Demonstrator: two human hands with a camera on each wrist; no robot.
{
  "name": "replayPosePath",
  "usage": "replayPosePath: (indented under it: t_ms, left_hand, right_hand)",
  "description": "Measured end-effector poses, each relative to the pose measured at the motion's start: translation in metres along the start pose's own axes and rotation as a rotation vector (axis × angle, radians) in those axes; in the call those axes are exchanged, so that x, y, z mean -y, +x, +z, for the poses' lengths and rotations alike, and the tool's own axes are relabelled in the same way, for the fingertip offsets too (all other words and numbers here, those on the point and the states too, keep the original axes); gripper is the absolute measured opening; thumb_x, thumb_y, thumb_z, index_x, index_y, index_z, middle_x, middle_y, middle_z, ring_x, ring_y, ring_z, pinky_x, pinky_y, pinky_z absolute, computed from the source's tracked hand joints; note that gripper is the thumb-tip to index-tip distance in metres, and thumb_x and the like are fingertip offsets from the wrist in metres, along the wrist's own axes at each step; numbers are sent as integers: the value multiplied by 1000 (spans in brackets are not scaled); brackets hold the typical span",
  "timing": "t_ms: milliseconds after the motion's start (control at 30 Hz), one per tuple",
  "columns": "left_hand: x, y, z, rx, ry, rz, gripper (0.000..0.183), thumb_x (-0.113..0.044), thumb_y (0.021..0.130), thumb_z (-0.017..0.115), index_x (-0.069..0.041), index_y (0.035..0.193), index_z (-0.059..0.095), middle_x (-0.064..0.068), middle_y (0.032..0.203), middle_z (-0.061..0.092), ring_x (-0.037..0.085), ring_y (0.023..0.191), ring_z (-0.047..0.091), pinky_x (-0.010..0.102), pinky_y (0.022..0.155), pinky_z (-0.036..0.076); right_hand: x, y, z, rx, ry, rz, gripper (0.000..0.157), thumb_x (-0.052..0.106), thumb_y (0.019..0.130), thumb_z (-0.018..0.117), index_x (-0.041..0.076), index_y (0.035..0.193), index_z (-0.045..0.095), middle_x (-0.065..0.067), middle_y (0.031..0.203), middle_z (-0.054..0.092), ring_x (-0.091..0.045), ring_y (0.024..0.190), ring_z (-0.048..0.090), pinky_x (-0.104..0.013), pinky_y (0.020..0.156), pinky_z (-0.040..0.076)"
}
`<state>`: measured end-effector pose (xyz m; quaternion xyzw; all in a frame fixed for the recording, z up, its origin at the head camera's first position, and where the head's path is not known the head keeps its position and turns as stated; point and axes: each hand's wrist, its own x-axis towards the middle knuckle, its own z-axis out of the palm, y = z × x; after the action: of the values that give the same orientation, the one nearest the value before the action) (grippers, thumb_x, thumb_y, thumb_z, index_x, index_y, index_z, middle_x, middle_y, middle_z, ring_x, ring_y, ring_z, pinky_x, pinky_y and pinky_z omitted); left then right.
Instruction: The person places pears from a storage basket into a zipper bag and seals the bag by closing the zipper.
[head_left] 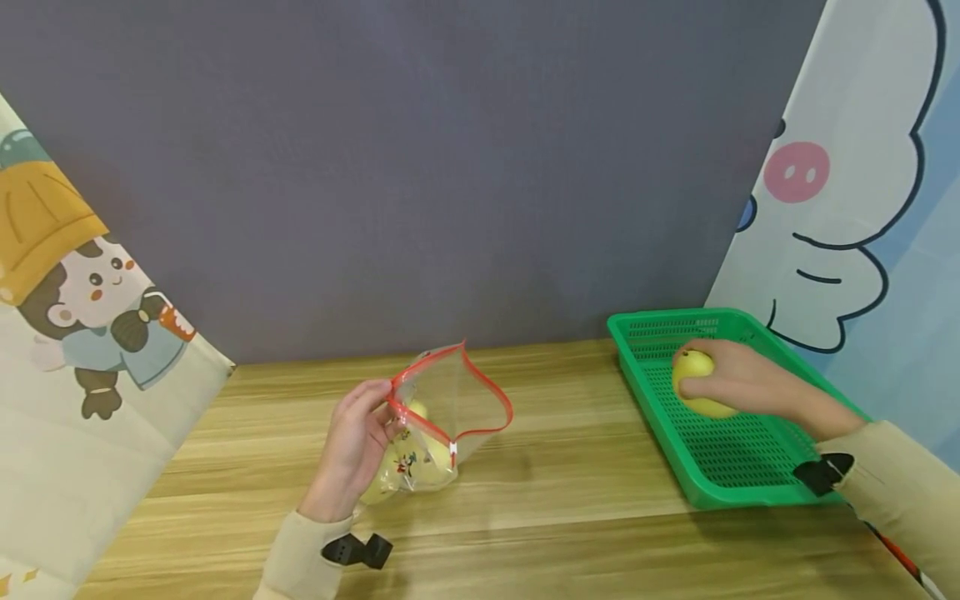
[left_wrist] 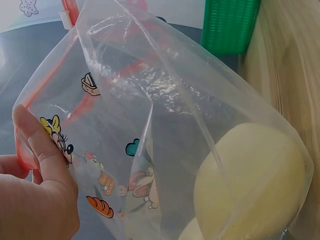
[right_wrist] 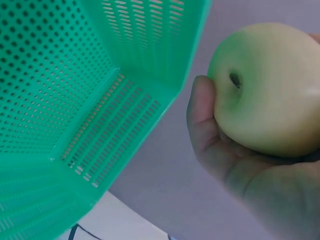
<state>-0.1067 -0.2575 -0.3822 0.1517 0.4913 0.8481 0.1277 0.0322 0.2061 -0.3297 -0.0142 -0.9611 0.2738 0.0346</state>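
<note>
In the head view my left hand (head_left: 356, 446) pinches the red-edged rim of a clear zip bag (head_left: 480, 400) at its left side. The mouth of the bag gapes toward the right, and a white slider sits at its near corner. Pale yellow apples (left_wrist: 252, 180) lie in the bottom of the bag, seen through its cartoon-printed film. Over the green basket (head_left: 663, 433), my right hand (head_left: 738, 379) grips another yellow apple (right_wrist: 270, 90), thumb and fingers curled around it. The right wrist view shows this apple's greenish stem end, raised clear of the basket.
The wooden table (head_left: 555, 500) spans the front, with the basket at its right and the bag left of centre. A grey panel (head_left: 420, 183) stands behind. Cartoon-printed cloths hang at the left (head_left: 112, 333) and right (head_left: 840, 208) sides.
</note>
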Motion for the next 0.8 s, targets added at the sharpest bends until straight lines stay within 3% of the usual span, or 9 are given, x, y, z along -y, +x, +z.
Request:
replayPosePath:
  t_ms: [300, 800]
  left_hand:
    - [1, 1, 0, -2, 8, 0, 21, -11, 105, 54, -12, 91, 70, -1, 82, 65, 9, 70, 63, 20, 61, 55]
    - [0, 0, 0, -4, 7, -13, 19, -13, 105, 55, -10, 92, 69, -1, 82, 64, 9, 70, 61, 20, 62, 55]
  right_hand:
    - [16, 7, 4, -3, 14, 0, 37, 22, 81, 66, 5, 114, 64, -3, 79, 60, -20, 63, 55, -33, 52, 48]
    - [42, 17, 13, -9, 30, -74, 40, 23, 80, 67, 6, 116, 64, -2, 82, 59, -19, 66, 53, -33, 54, 47]
